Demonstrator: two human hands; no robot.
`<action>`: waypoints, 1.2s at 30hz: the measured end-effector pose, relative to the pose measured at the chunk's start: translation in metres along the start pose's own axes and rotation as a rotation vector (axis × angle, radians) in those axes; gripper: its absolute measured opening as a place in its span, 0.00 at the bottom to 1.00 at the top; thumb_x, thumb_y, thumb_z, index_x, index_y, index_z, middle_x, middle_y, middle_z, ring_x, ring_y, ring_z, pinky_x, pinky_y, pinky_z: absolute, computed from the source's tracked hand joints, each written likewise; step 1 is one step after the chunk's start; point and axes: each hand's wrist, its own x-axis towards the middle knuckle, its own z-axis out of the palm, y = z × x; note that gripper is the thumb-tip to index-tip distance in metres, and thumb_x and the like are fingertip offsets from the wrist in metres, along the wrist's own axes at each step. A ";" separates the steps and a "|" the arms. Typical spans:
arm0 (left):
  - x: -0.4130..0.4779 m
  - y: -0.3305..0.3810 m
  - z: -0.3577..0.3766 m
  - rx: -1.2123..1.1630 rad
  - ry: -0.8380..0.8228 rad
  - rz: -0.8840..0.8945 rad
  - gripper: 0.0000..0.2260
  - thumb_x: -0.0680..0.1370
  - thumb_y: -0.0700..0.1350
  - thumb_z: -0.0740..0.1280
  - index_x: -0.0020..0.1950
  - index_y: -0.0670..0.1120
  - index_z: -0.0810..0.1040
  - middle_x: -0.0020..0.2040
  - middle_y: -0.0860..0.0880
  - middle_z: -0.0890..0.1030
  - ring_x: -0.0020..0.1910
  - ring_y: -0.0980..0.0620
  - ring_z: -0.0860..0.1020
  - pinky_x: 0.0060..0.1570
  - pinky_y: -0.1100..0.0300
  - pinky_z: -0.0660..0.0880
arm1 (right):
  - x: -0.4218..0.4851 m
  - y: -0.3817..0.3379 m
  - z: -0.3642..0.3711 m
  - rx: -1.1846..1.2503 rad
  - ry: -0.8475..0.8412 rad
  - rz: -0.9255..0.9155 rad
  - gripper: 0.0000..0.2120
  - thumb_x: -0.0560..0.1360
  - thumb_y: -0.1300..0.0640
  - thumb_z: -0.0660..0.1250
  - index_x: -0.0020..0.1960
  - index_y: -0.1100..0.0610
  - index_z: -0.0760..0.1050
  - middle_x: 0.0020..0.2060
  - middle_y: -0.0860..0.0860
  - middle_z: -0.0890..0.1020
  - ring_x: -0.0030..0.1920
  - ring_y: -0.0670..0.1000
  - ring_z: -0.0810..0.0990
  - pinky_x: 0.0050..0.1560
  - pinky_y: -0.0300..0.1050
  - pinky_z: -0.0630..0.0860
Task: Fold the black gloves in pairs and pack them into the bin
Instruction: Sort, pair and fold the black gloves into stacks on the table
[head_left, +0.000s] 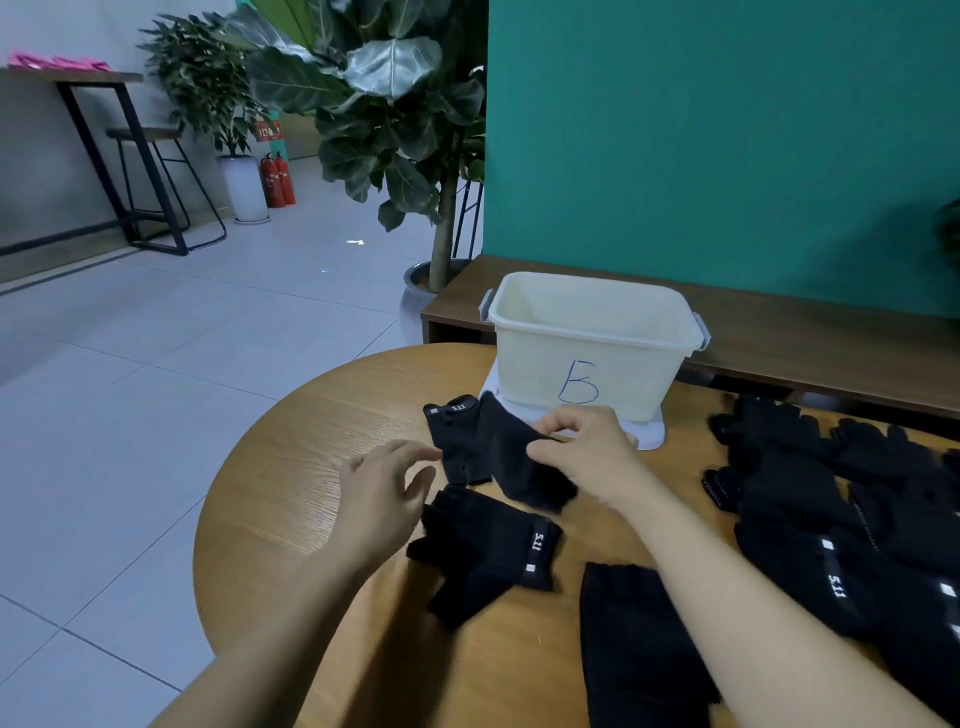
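Closest to you, a flat black glove (639, 649) lies on the round wooden bench (291, 467), partly under your right forearm. Just beyond it to the left sits a labelled glove (488, 551), its white "5.11" tag turned up. Your left hand (384, 499) hovers at that glove's left edge, fingers relaxed and spread, holding nothing. I cannot tell whether they touch any cloth. A little farther on, your right hand (582, 452) pinches the held glove (509, 457) between thumb and forefinger. One end of it is lifted, and its tagged cuff lies on the bench. To your right, a pile of gloves (857, 519) spreads across the bench to the frame edge. Behind your right hand stands the cream bin (592, 343), marked "B", on a white lid (649, 436). No glove shows inside it. Beyond the bench, a leafy plant (384, 104) stands, and two red fire extinguishers (278, 179) farther back.
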 end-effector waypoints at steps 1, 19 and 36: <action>0.002 0.007 -0.002 -0.061 -0.002 0.012 0.09 0.79 0.43 0.69 0.54 0.57 0.82 0.49 0.66 0.77 0.54 0.57 0.79 0.63 0.48 0.69 | -0.001 -0.001 -0.009 0.046 0.003 -0.028 0.10 0.59 0.43 0.71 0.41 0.41 0.82 0.52 0.46 0.80 0.59 0.52 0.74 0.59 0.44 0.69; -0.011 0.175 0.013 -0.900 -0.540 -0.165 0.07 0.79 0.37 0.68 0.55 0.43 0.83 0.51 0.49 0.86 0.49 0.56 0.82 0.50 0.67 0.77 | -0.114 0.045 -0.134 0.358 -0.007 0.030 0.08 0.74 0.61 0.70 0.51 0.55 0.83 0.47 0.46 0.86 0.51 0.45 0.82 0.59 0.43 0.73; -0.025 0.204 0.020 -0.794 -0.667 -0.050 0.13 0.78 0.33 0.68 0.61 0.44 0.80 0.54 0.50 0.86 0.55 0.53 0.83 0.48 0.66 0.79 | -0.117 0.061 -0.131 0.370 0.129 0.012 0.12 0.75 0.59 0.72 0.35 0.57 0.75 0.29 0.45 0.79 0.33 0.45 0.78 0.39 0.40 0.75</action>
